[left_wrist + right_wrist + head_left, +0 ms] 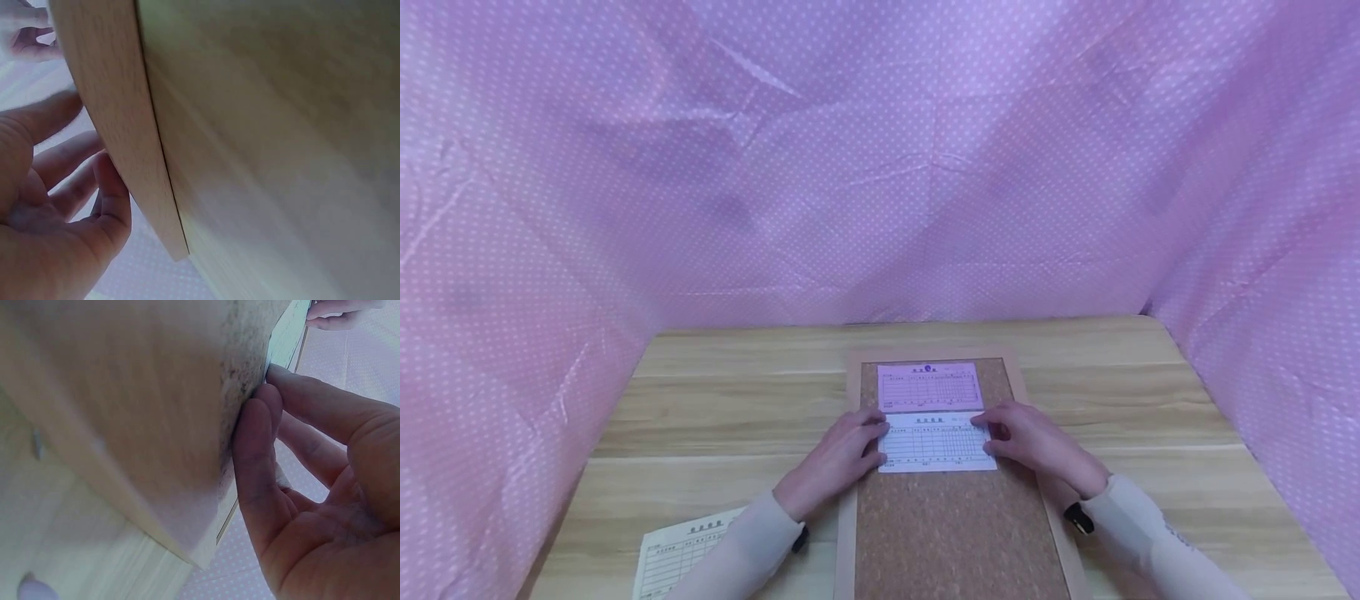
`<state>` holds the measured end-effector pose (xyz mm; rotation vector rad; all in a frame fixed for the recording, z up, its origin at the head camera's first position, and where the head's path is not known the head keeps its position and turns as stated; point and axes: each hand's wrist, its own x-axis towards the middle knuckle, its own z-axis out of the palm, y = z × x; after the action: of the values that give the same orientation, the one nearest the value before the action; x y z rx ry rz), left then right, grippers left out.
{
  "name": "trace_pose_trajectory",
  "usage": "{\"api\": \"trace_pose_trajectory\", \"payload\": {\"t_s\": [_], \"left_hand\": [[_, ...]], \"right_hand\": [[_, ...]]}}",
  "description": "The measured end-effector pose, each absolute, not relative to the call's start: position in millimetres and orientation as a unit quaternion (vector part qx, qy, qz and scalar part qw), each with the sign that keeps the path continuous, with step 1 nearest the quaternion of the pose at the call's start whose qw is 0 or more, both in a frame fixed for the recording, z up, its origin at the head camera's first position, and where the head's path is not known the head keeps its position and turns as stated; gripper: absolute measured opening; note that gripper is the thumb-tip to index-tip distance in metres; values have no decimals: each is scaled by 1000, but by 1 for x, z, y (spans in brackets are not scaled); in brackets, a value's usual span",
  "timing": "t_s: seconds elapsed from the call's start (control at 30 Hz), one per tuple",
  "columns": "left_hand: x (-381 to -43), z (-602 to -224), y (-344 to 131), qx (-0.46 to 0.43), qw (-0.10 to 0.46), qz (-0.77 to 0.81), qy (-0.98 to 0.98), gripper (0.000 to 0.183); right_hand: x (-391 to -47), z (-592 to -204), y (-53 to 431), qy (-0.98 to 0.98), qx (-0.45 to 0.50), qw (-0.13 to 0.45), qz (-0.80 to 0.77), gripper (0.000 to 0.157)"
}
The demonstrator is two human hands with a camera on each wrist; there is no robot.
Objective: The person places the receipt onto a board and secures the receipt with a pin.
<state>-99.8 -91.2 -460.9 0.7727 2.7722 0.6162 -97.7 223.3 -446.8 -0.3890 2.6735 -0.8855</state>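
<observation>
A white printed form (936, 446) lies flat on a cork board (955, 533) with a wooden frame (846, 533). Directly above it is a pink printed form (928, 387) with a round dark spot at its top. My left hand (850, 446) touches the white form's left edge with its fingertips and thumb. At the right edge, my right hand (1030, 437) rests its thumb and fingertips on the form. In the right wrist view, that hand's fingers (253, 444) press against the cork beside the paper. Both hands have loosely bent fingers.
A cream printed form (681, 550) lies on the wooden table (1150, 433) at the front left, partly covered by the left sleeve (745, 546). Pink dotted cloth (880, 167) hangs behind and at both sides. A small pale rounded object (37, 590) shows in the right wrist view.
</observation>
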Motion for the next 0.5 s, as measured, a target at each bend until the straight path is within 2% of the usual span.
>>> {"api": "trace_pose_trajectory", "payload": {"t_s": [0.33, 0.5], "left_hand": [[-99, -463, -94, 264, 107, 228, 931, 55], [-101, -463, -94, 255, 116, 243, 929, 56]], "right_hand": [[-95, -447, 228, 928, -170, 141, -300, 40], [-90, -446, 237, 914, -215, 113, -326, 43]]}}
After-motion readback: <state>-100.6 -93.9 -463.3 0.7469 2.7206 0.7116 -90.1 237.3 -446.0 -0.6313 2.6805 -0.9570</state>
